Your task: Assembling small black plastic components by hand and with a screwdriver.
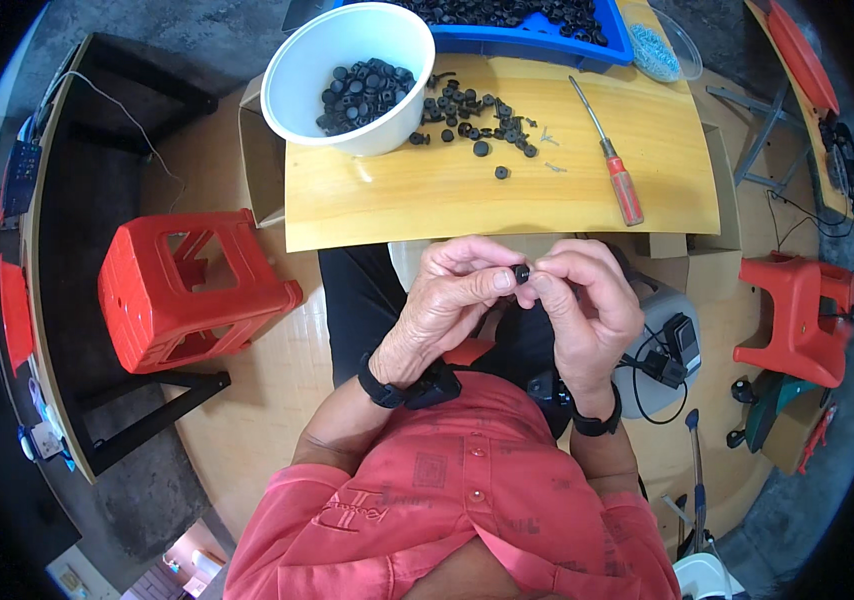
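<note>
In front of my body, just off the near edge of the wooden table (377,215), both hands meet over a small black round part (521,272). My left hand (452,298) pinches it between thumb and fingers. Beside it, my right hand (589,300) is closed, thumb pressed to forefinger right at the part; whatever lies between those fingertips is too small to make out. Similar loose black parts (482,149) lie scattered on the table beyond my hands, with a few thin screws (555,168) among them.
A white bowl (292,100) holding black parts stands at the table's left. Behind are a blue tray (517,42) of black pieces and a clear container (689,60) of small screws. A red-handled screwdriver (623,190) lies right. Red stools (132,300) flank me.
</note>
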{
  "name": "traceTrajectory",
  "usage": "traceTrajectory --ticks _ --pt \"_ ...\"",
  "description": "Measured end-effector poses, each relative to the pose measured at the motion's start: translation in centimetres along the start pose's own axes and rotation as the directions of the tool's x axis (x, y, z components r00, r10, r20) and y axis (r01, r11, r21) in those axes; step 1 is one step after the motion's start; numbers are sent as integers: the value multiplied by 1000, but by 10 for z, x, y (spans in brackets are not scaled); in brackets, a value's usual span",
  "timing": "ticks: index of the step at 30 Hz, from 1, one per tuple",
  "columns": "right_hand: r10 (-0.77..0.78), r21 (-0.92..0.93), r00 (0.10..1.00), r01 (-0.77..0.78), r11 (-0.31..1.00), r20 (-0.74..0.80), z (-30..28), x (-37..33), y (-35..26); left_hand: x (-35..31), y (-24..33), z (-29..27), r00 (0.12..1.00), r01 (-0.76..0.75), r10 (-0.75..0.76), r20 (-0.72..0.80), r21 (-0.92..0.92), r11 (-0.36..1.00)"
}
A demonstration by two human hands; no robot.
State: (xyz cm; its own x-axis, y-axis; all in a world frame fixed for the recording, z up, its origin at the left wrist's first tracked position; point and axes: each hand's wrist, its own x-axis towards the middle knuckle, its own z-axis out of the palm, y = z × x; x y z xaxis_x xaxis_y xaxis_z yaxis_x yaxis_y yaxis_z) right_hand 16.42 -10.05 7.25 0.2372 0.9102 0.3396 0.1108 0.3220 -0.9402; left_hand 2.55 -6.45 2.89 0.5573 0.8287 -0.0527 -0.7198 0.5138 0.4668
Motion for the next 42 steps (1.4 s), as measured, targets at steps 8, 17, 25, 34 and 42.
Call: traceTrajectory --ticks 8,17,25,34,42 --pt "-231 -373 970 241 896 71 0 2 -1 -3 5 3 995 -56 68 -71 157 986" --pt "-267 -382 954 301 874 140 4 3 1 -3 8 -1 995 -28 36 -88 89 996" --pt "-97 -213 993 111 971 74 8 5 2 -1 5 -11 996 -42 43 -80 23 999" --pt "-134 -308 988 153 939 83 13 11 13 -3 6 -13 979 -77 123 -160 269 960" --pt "-90 -283 991 113 952 94 17 14 25 -1 14 -13 968 -38 125 -216 368 929"
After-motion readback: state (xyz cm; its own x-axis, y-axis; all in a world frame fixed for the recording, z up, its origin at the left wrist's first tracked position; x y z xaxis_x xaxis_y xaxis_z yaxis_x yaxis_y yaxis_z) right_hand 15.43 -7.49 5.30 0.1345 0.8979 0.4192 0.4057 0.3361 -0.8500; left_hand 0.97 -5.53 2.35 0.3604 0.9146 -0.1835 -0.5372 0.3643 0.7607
